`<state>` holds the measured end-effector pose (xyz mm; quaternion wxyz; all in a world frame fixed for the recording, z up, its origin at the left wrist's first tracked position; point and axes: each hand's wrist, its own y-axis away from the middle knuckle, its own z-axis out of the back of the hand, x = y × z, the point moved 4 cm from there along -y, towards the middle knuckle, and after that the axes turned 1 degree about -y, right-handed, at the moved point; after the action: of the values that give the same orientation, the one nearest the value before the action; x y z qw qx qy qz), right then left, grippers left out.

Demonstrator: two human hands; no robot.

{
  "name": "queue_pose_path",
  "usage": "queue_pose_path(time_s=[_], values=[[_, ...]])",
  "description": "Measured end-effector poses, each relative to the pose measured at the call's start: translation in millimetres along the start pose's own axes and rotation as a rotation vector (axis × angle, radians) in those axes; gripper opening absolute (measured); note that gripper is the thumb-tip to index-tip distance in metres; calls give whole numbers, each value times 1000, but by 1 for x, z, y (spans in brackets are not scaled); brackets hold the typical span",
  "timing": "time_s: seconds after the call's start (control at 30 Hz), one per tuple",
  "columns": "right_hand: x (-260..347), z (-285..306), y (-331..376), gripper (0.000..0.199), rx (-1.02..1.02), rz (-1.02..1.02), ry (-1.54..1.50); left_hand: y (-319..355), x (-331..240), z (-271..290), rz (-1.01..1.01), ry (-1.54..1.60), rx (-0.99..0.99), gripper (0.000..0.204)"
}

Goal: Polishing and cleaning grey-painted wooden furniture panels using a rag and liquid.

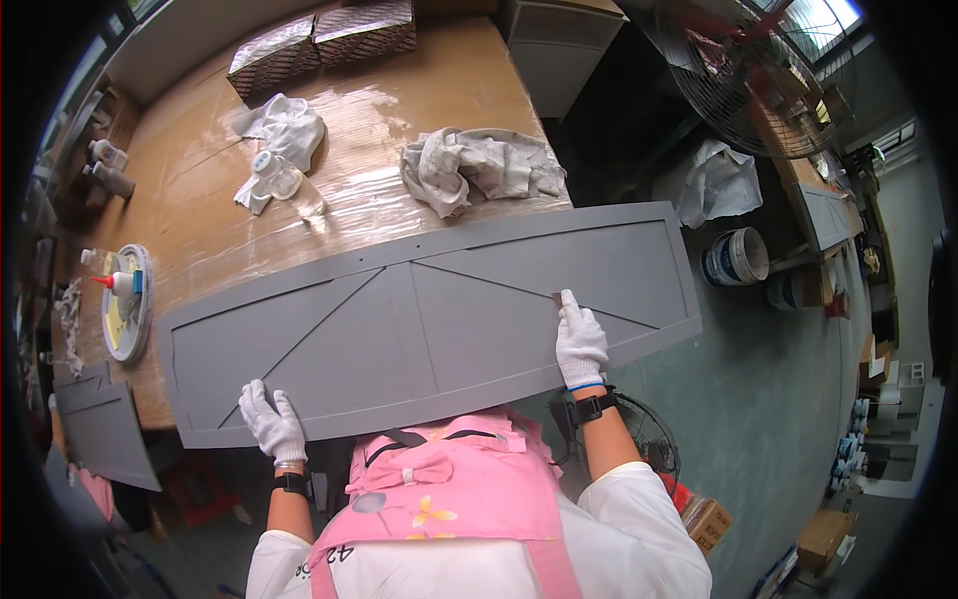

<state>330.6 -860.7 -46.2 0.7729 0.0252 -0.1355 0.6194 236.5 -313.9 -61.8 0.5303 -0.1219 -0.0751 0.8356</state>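
Observation:
A long grey door panel with raised borders and slanted grooves lies across the near edge of the table, its right end jutting past it. My left hand, in a white knit glove, rests at the panel's near left edge, fingers stretched over the surface and thumb apart. On the right half, my right hand, gloved too, pinches a small, thin brown piece that looks like folded sandpaper. It touches the panel beside a slanted groove; the fingers partly hide it.
Beyond the panel are a crumpled grey rag, a white cloth and a clear bottle on the film-covered table. A round lid holds a glue bottle at left. A bucket and fan stand right.

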Motion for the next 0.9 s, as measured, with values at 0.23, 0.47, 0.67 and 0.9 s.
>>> queue_pose_path(time_s=[0.23,0.47,0.67,0.9], values=[[0,-1,0,38,-13,-11,12,0,-2,2,22,8,3,49],[-1,-2,-1,38,-29,11,-21,0,-2,2,41,31,5,49],[-4,-6,-1,38,37,-58,-5,0,-2,3,35,13,-4,49],[0,2,-1,36,22,-34,-50,-1,-4,5,26,33,-16,48]])
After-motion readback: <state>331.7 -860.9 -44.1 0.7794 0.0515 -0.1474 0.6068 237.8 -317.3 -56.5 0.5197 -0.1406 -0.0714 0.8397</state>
